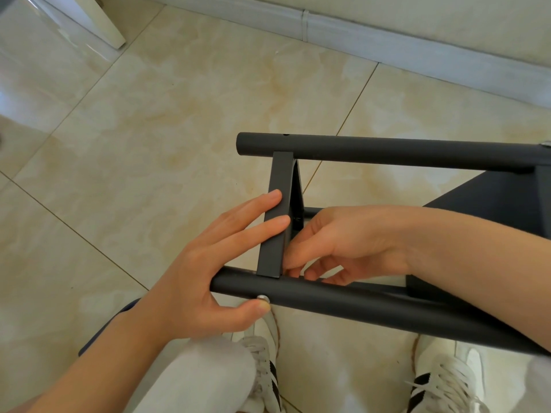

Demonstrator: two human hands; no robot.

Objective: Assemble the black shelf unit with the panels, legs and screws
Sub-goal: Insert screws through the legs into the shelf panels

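Seemingly midway: the shelf (492, 204) lies sideways, panel (275, 210) between far leg (387, 150) at twelve o'clock and near leg (343, 299) at six. Left hand (208, 263) flat on panel, thumb pressing the screw (263, 298); right hand (343, 242) curled inside the joint, grip unclear.

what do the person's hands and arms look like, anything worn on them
Both the left hand and right hand are bare: no gloves, rings or watch show. The left forearm and right forearm are bare too, no sleeve in view.
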